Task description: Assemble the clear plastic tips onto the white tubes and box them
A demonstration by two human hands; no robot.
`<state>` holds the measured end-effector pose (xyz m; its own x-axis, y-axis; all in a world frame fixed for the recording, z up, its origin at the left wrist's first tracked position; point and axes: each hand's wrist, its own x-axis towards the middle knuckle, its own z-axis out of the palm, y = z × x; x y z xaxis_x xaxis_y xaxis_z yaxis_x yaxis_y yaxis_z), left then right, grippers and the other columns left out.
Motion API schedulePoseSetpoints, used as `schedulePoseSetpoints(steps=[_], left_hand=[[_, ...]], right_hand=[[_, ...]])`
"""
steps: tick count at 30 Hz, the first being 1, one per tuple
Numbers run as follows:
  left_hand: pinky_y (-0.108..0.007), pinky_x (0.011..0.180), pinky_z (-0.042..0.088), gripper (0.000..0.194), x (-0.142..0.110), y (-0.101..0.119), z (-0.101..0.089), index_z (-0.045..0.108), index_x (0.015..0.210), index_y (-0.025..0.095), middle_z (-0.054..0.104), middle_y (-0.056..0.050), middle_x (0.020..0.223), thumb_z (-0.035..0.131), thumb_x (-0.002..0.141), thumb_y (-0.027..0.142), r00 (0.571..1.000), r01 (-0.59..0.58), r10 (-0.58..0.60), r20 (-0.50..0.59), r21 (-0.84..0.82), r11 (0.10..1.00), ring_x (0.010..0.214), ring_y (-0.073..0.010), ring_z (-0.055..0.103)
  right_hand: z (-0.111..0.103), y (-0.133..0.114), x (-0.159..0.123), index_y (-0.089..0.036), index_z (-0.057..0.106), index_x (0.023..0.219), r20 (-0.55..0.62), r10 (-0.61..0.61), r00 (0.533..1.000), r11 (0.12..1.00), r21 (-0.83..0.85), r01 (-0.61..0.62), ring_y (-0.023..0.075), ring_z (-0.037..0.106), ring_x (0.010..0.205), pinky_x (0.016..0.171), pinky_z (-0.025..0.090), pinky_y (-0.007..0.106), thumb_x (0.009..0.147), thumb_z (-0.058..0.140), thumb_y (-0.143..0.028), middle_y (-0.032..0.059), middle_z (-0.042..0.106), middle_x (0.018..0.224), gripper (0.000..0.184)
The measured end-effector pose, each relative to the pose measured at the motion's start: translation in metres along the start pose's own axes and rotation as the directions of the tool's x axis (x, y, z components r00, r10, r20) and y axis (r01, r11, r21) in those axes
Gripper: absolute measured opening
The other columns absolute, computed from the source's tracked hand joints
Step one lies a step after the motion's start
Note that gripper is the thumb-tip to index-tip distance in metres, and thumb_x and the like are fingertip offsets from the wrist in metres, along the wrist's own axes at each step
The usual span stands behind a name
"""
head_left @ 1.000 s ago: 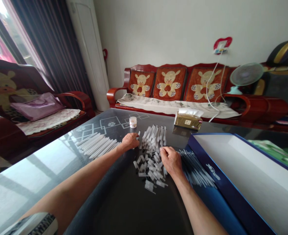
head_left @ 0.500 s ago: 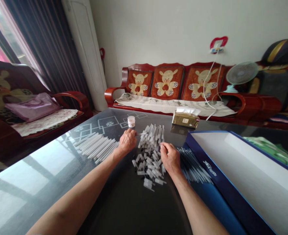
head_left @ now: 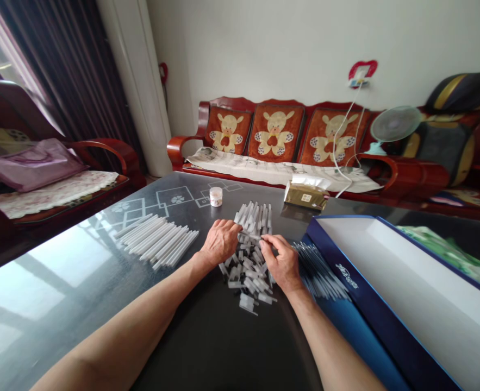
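Observation:
My left hand is closed on one end of a pale, slim pen held level above the table. The fingertips of my right hand pinch the pen's other end; whether a separate cap is there I cannot tell. Beneath and in front of the hands lies a heap of translucent pen caps with dark bits among them. Behind the pen is a bundle of capped pens. White pen barrels lie in a row left of my left hand. Thin dark refills are spread beside my right hand.
A blue box with a white inside takes up the table's right side. A tissue box and a small white tub stand farther back on the dark glossy table. Green packaging lies past the blue box.
My left hand has moved right and a little toward me, bringing the pen across. My hands, apart before, now meet at its two ends. The view has shifted slightly.

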<state>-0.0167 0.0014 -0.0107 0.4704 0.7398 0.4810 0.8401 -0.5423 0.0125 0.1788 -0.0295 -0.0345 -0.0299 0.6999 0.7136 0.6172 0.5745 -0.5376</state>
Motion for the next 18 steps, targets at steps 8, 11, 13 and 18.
schedulePoseSetpoints(steps=[8, 11, 13, 18], left_hand=[[-0.036, 0.080, 0.037, 0.023, 0.001, 0.017, -0.002, 0.060, 0.103, 0.018, 0.059, -0.005, 0.086, 0.042, 0.089, 0.023, 0.993, -0.105, 0.106, -0.055, 0.016, 0.994, 0.078, -0.0191, 0.054], [-0.035, 0.078, 0.037, 0.024, 0.000, 0.027, -0.005, 0.060, 0.103, 0.020, 0.060, -0.004, 0.084, 0.040, 0.093, 0.030, 0.985, -0.162, 0.162, -0.061, 0.003, 0.987, 0.077, -0.0186, 0.054], [-0.034, 0.075, 0.037, 0.025, 0.000, 0.030, -0.004, 0.060, 0.102, 0.021, 0.060, -0.003, 0.082, 0.038, 0.095, 0.032, 0.980, -0.186, 0.185, -0.068, -0.005, 0.983, 0.076, -0.0181, 0.054], [-0.033, 0.072, 0.036, 0.028, 0.001, 0.029, -0.001, 0.061, 0.100, 0.023, 0.059, -0.003, 0.080, 0.036, 0.096, 0.034, 0.978, -0.198, 0.197, -0.066, -0.002, 0.980, 0.076, -0.0182, 0.052]], right_hand=[[0.000, 0.001, 0.000, -0.018, 0.062, 0.085, 0.011, 0.006, 1.000, 0.998, -0.058, -0.005, 0.0164, 0.061, 0.076, 0.073, 0.046, 0.027, 0.091, 0.046, -0.030, 0.0059, 0.064, 0.080, 0.022], [-0.001, 0.001, 0.000, -0.018, 0.061, 0.080, 0.047, -0.013, 0.999, 0.997, -0.082, 0.016, 0.0150, 0.058, 0.071, 0.069, 0.043, 0.026, 0.092, 0.044, -0.030, 0.0045, 0.062, 0.075, 0.024], [-0.001, 0.001, 0.000, -0.018, 0.059, 0.077, 0.059, -0.012, 0.998, 0.996, -0.086, 0.017, 0.0143, 0.057, 0.069, 0.067, 0.042, 0.026, 0.093, 0.044, -0.030, 0.0035, 0.061, 0.072, 0.025], [-0.001, 0.000, 0.000, -0.019, 0.059, 0.075, 0.066, 0.005, 0.998, 0.998, -0.067, 0.000, 0.0140, 0.056, 0.068, 0.067, 0.042, 0.026, 0.092, 0.046, -0.030, 0.0028, 0.060, 0.071, 0.024]])
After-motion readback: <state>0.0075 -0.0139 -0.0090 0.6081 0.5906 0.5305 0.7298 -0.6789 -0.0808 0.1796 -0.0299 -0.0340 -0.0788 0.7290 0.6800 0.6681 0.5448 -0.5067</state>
